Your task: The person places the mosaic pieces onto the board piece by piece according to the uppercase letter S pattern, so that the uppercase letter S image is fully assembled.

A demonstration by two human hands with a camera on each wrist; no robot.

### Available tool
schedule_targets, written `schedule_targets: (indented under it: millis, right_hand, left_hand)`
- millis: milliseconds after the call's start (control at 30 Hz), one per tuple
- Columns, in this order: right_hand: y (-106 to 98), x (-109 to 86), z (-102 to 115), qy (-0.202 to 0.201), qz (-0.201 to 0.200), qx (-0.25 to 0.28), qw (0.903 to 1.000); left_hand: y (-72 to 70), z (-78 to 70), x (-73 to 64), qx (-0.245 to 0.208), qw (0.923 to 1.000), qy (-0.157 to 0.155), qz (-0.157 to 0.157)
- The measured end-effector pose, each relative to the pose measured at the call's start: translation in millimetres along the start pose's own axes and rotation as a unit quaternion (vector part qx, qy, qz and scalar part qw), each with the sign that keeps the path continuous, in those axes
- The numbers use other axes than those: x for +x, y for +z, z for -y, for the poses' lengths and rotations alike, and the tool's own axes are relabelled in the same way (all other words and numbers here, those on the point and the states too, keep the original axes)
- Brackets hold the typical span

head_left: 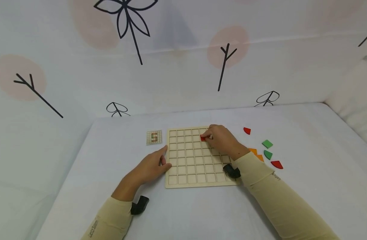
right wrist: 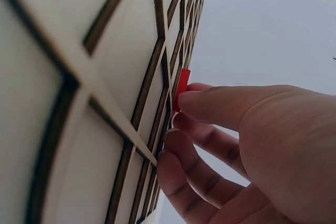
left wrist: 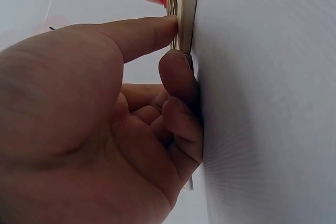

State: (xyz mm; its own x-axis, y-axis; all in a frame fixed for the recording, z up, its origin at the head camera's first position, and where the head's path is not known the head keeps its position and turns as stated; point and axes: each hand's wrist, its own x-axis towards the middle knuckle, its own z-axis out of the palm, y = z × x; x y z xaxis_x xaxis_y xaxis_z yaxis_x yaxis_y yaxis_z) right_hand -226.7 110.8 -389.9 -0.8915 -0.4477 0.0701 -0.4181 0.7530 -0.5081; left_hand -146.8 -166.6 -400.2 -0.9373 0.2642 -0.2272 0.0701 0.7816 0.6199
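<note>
A square wooden board (head_left: pixel 181 169) with a grid of recessed cells lies on the table. My right hand (head_left: pixel 221 139) reaches over its upper right part. Thumb and fingertips pinch a small red tile (head_left: pixel 203 138) at a cell near the top, and the right wrist view shows that tile (right wrist: pixel 182 88) edge-on against the grid. At the board's left edge is my left hand (head_left: pixel 151 165). Its thumb lies on the board's rim and its index finger extends along the side, touching the edge. The other fingers (left wrist: pixel 181 119) are bent beside the board, close to the table.
Left of the board's top corner lies a small pattern card (head_left: pixel 154 137) with a coloured figure on a grid. To the right are a red piece (head_left: pixel 247 130), a green square (head_left: pixel 267 144), a green piece (head_left: pixel 268 154), orange pieces (head_left: pixel 260 157) and another red piece (head_left: pixel 277 164).
</note>
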Motion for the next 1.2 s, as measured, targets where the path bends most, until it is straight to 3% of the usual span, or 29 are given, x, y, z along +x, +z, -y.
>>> schedule_targets:
  millis: [300,667,1200]
  right_hand:
    - [0.8,-1.0,0.2,-0.004,0.005,0.005,1.0]
    - [0.4,-1.9,1.5,0.022,0.005,0.019,0.9996]
    - [2.2,-0.4,1.2,-0.003,0.013,0.012,0.9998]
  left_hand:
    - [0.8,2.0,-0.3,-0.004,1.0,0.005,0.0]
    - [0.5,-0.5,-0.5,-0.003,1.0,0.006,0.005]
    - [-0.7,-1.0,-0.5,-0.001,1.0,0.001,0.004]
